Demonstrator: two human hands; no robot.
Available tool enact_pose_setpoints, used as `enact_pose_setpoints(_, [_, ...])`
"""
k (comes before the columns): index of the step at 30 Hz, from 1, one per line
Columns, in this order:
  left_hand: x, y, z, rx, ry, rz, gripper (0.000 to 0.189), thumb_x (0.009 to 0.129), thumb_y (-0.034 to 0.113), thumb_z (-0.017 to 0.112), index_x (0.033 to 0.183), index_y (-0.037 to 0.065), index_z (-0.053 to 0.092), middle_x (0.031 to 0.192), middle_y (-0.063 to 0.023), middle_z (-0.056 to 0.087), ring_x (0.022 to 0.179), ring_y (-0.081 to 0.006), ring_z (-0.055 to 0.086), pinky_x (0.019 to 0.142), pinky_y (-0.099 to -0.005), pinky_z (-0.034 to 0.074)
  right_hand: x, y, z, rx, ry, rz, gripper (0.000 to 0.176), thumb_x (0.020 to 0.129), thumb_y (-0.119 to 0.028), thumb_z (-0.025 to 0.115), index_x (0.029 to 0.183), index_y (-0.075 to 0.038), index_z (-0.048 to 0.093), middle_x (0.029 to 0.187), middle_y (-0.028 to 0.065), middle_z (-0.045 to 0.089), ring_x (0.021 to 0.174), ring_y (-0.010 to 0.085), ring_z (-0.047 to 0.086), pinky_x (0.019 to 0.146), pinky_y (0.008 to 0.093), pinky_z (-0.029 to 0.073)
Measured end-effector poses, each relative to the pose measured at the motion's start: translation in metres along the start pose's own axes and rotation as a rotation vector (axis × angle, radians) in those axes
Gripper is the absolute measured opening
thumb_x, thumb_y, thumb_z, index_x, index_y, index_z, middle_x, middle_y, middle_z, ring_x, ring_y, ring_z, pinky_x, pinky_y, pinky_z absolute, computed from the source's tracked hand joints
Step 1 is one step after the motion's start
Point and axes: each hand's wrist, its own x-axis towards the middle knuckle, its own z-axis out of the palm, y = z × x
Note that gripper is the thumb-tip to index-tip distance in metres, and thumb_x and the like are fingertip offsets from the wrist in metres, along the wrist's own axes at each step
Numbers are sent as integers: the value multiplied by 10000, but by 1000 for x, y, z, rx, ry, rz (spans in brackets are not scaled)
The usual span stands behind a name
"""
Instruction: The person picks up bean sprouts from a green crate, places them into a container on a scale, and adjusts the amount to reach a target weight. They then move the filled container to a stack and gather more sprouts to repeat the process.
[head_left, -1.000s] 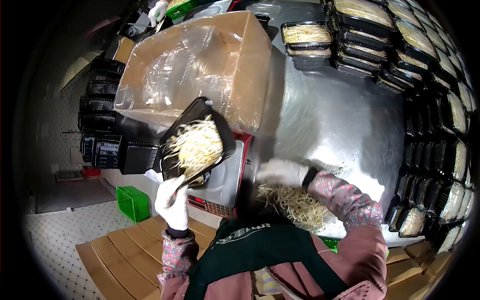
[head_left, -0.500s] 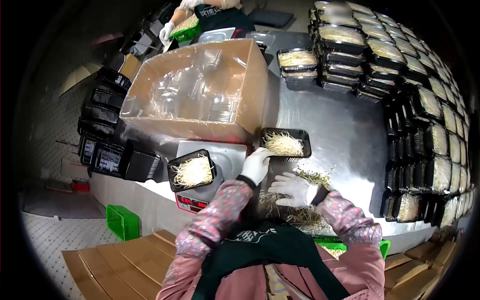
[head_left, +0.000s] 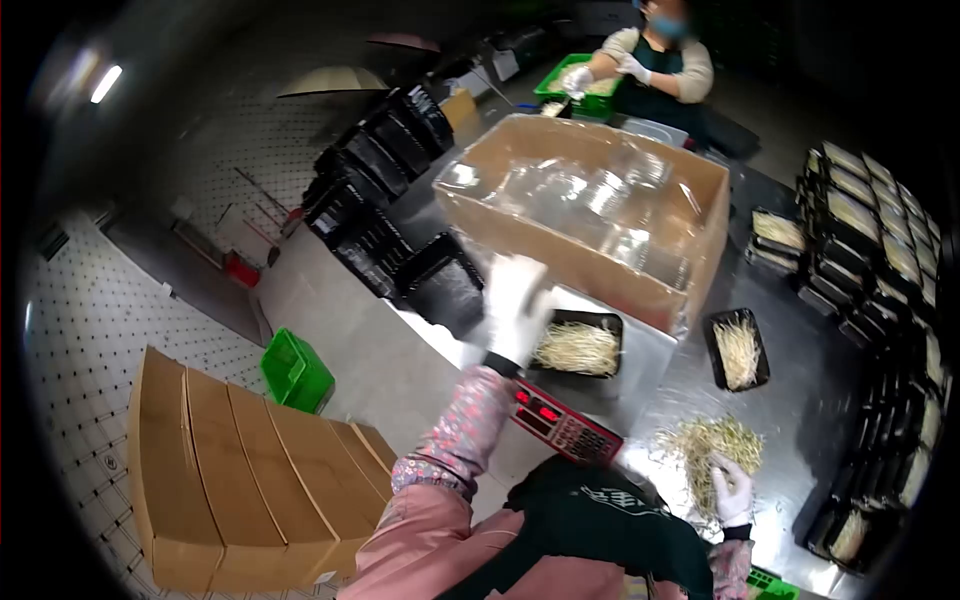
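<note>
My left hand [head_left: 517,308], in a white glove and blurred by motion, is raised between the stacked black trays [head_left: 440,285] and a sprout-filled black tray [head_left: 580,345]. That tray sits on a scale with a red display panel [head_left: 566,422]. What the left fingers hold, if anything, is smeared. My right hand [head_left: 733,492], also white-gloved, rests at the edge of a loose pile of sprouts and trimmings [head_left: 705,450], its fingers apart and slightly bent. Beyond the pile, another black tray of bean sprouts [head_left: 738,348] lies on the metal table [head_left: 670,395].
A large cardboard box [head_left: 600,265] with clear plastic lids stands behind the scale. Stacked packed trays [head_left: 870,240] line the right side. Across the table a co-worker [head_left: 660,75] stands by a green crate [head_left: 590,100]. Flattened cardboard [head_left: 250,470] and a green basket [head_left: 297,370] are at lower left.
The view has swung left. My left hand has left the sprout tray on the table and moved left past the scale. The right hand remains by the pile, its fingers more bent.
</note>
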Motion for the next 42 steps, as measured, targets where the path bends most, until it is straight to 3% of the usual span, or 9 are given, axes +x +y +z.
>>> enact_pose_setpoints(3, [-16, -103, -70, 554, 10, -463, 550, 804, 216, 677, 1287, 9, 514, 1268, -209, 535, 1214, -416, 447, 996, -551, 381, -3, -8, -2, -34, 67, -32, 271, 904, -86, 662, 1152, 22, 672, 1106, 144, 707, 1058, 225, 651, 965, 346, 486])
enact_pose_setpoints(5, [-70, -222, -86, 877, -84, -394, 597, 863, 283, 650, 1375, 38, 466, 1386, -178, 486, 1337, -425, 365, 1065, -558, 337, -3, -16, 2, -38, 99, -52, 266, 898, -74, 666, 1146, 22, 675, 1096, 145, 710, 1052, 225, 653, 962, 348, 487])
enact_pose_setpoints(9, [-100, -294, -111, 838, -551, -637, 413, 900, 351, 614, 1245, 127, 653, 1242, -79, 647, 1324, -346, 445, 1099, -562, 307, -3, -28, 15, -70, 126, -70, 256, 894, -75, 666, 1131, 18, 687, 1097, 151, 711, 1067, 239, 650, 977, 355, 479])
enact_pose_setpoints(18, [-58, -243, -125, 673, -410, -559, 337, 745, 429, 735, 878, 121, 766, 816, -112, 715, 877, -314, 659, 1011, -480, 399, -6, -94, 51, -204, 62, -22, 274, 900, -107, 659, 1148, 6, 688, 1118, 153, 710, 1085, 251, 654, 973, 343, 483])
enact_pose_setpoints(21, [-18, -202, -128, 482, -123, -384, 265, 823, 316, 677, 740, 75, 746, 787, -156, 700, 828, -346, 664, 724, -445, 501, -16, -86, 46, -203, 126, -42, 265, 913, -130, 645, 1150, -22, 690, 1100, 166, 710, 1054, 268, 674, 933, 339, 507])
enact_pose_setpoints(24, [12, -169, -86, 202, 108, -71, 100, 873, 91, 681, 874, -9, 678, 870, -162, 669, 804, -334, 623, 737, -421, 487, -23, -81, 43, -252, 173, -82, 292, 930, -212, 633, 1165, -48, 690, 1107, 165, 708, 1041, 284, 682, 909, 345, 519])
enact_pose_setpoints(29, [57, 29, 14, -227, -220, 359, 217, 809, 44, 680, 1016, 109, 693, 1017, -59, 667, 1178, -270, 547, 1148, -523, 229, -31, -78, 45, -283, 172, -120, 313, 934, -263, 623, 1204, -115, 684, 1070, 156, 713, 989, 304, 692, 869, 359, 540])
enact_pose_setpoints(36, [17, 104, 247, -249, -740, 672, 202, 821, 125, 654, 1000, 195, 718, 1023, -9, 666, 1262, -255, 495, 1144, -662, 160, -94, -65, 37, -243, 295, 125, 316, 938, -248, 614, 1223, -123, 671, 1028, 134, 718, 960, 292, 693, 839, 352, 540])
enact_pose_setpoints(42, [-12, 105, 331, 19, -1031, 715, 224, 844, 187, 625, 1041, 192, 728, 1085, -29, 693, 1330, -261, 462, 1136, -689, 132, -161, -42, 20, -49, 497, 348, 274, 933, -160, 632, 1182, -58, 683, 1109, 140, 710, 1039, 276, 677, 918, 339, 522])
